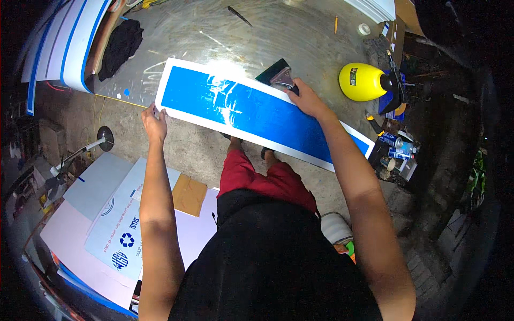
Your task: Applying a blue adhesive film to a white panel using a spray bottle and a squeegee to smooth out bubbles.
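Observation:
A long white panel with a glossy blue face (257, 115) lies aslant along the near edge of the grey worktable (187, 37). Its left end sits farther away than its right end, and wet-looking glare streaks the blue. My left hand (154, 124) pinches the panel's near left corner, the thumb by the edge. In my right hand (308, 100) is a squeegee (281, 76), its handle wrapped by the fingers. The wide dark blade rests at the panel's far edge; whether it touches the blue face I cannot tell. My right forearm crosses over the panel's right part.
A yellow spray bottle (360, 82) stands on the right, with a yellow-black utility knife (374, 124) and several cans (399, 147) nearer. Black cloth (120, 49) lies at the left, beside curved white-and-blue sheets (80, 48). Large flat boards (101, 224) are stacked at lower left.

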Tool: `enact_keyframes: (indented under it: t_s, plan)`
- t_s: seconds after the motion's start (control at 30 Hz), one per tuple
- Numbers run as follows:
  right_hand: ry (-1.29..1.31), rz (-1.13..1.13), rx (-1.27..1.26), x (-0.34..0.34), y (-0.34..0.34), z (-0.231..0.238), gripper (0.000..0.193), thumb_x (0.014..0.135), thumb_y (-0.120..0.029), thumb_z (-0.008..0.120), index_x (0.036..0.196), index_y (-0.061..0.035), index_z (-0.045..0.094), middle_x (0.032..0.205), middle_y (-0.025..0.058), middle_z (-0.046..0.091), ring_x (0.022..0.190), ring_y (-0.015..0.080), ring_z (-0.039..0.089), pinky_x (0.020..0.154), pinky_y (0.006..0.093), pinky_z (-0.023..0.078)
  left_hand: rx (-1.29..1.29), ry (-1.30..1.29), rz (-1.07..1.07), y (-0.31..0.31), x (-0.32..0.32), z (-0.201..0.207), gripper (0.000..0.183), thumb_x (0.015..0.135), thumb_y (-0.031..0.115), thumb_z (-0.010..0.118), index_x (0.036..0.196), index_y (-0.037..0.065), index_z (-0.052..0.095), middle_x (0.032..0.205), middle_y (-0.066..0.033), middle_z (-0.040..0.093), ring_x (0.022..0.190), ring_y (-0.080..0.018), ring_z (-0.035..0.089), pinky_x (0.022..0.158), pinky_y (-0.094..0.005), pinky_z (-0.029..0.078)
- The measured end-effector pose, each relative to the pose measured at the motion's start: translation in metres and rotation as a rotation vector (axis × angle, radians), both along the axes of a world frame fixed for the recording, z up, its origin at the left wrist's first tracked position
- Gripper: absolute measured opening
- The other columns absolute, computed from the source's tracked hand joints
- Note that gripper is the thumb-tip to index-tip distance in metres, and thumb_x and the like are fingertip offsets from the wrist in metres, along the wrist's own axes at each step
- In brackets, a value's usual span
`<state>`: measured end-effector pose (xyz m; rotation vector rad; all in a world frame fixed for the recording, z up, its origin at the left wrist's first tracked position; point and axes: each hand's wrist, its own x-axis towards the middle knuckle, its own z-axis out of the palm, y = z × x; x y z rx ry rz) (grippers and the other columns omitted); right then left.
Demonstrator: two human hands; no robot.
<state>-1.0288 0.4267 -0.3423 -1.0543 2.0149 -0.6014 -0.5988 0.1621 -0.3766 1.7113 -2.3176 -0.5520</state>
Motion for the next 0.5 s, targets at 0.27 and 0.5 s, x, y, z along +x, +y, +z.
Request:
enact_keyframes:
  t_s: [0.27, 0.5]
  plan:
    - [0.031, -0.002, 0.058, -0.005, -0.001, 0.003, 0.043, 0.094, -0.028, 0.064, 0.124, -0.0002, 0.051, 0.118, 0.0266, 0.064, 0.111, 0.0405, 0.064, 0.093, 0.0463, 0.050, -0.144, -0.069, -0.030, 0.014, -0.004, -0.007, 0.059, 0.086, 0.022, 0.075, 0.137, 0.001, 0.052, 0.123, -0.0227, 0.059, 0.119, -0.0390, 0.054, 0.101, -0.0471, 0.043]
    - [0.273, -0.006, -0.085, 0.044, 0.002, 0.030, 0.037, 0.086, -0.015, 0.067, 0.119, -0.0018, 0.060, 0.118, 0.0246, 0.062, 0.106, 0.0436, 0.062, 0.091, 0.0504, 0.050, -0.165, -0.084, -0.204, 0.080, -0.044, 0.039, 0.060, 0.086, 0.017, 0.073, 0.142, 0.016, 0.051, 0.146, -0.0181, 0.045, 0.131, -0.0396, 0.045, 0.108, -0.0497, 0.037]
